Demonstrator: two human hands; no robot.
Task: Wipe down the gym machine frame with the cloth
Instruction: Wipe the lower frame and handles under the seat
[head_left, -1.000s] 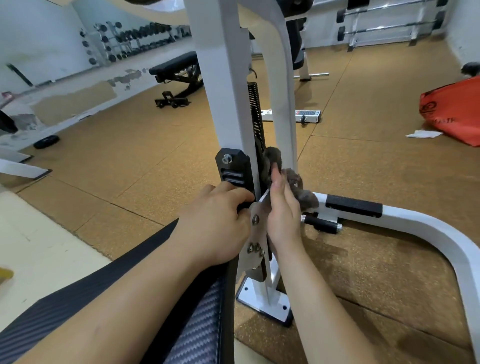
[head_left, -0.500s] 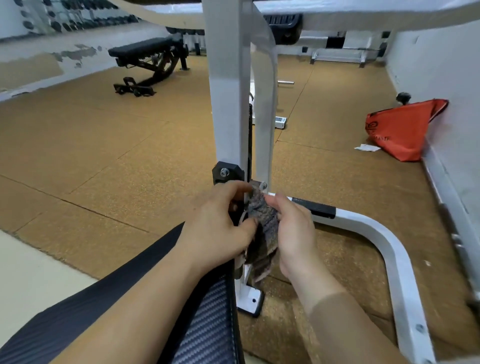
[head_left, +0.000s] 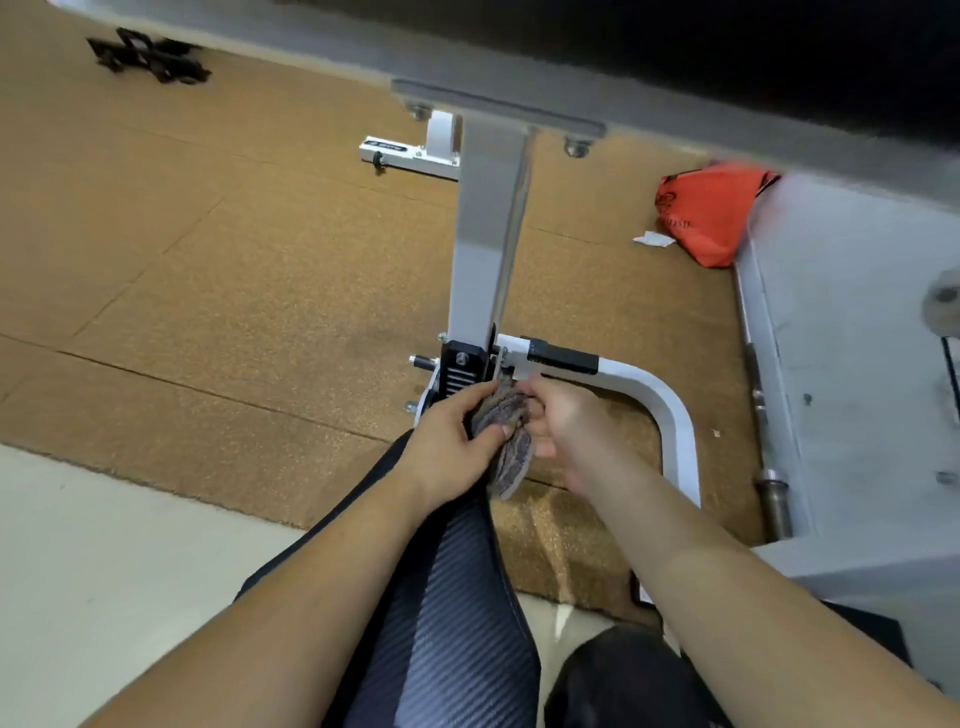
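Observation:
A white upright post of the gym machine frame (head_left: 485, 249) rises from a black bracket (head_left: 462, 366). From there a curved white base tube (head_left: 670, 410) runs off to the right. Just below the bracket, a grey-brown cloth (head_left: 511, 441) hangs bunched between both hands. My left hand (head_left: 449, 449) grips its left side, thumb across the folds. My right hand (head_left: 563, 423) pinches its right side with curled fingers. The cloth's lower end dangles over the black textured seat pad (head_left: 457, 597).
An orange bag (head_left: 711, 213) and a scrap of white paper (head_left: 653, 239) lie on the cork floor by the right wall. A steel barbell (head_left: 761, 410) lies along that wall. A grey cross beam (head_left: 519, 111) passes overhead. A black bench base (head_left: 150, 57) stands far left.
The right hand took the cloth off the post and brought it down in front of the bracket, where the left hand came off the bracket to grip it too. The view has tilted downward.

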